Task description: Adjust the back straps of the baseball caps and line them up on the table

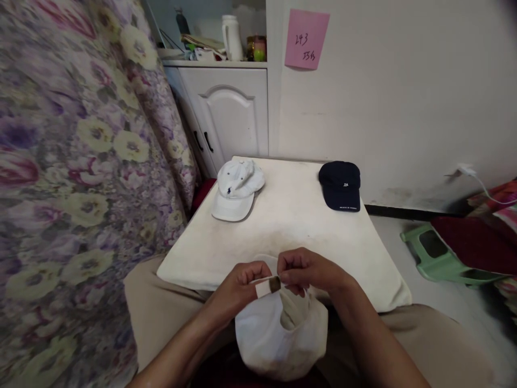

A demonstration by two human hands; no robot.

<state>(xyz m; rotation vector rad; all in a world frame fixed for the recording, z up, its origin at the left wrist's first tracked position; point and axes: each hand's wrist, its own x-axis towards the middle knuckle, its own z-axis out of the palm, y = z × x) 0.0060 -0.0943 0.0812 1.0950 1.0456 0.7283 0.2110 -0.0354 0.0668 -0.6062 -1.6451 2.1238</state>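
A seated person grips a white cap [262, 337] above the lap, at the near edge of a cream-covered table [291, 215]. The left hand [245, 280] pinches the cap by a white strap [263, 289], and the right hand [309, 269] grasps the same band beside a small brownish clasp [275, 284]. The cap's rounded, soft-looking crown bulges toward the wearer of the camera, and a rounded gap opens beneath the strap area onto a beige interior; no lettering can be made out on it.

On the wall [383, 97], a pink note [307, 37] reads "243" in dark handwriting, with characters below that cannot be read with certainty. At the table's far left sits a pale cap [238, 183], its front bearing a small navy emblem [229, 191] shaped like a polo player. At far right, a navy cap [339, 180] carries a small white mark [346, 185] on the crown and a line of white lettering [349, 208] along its brim, too small to read.
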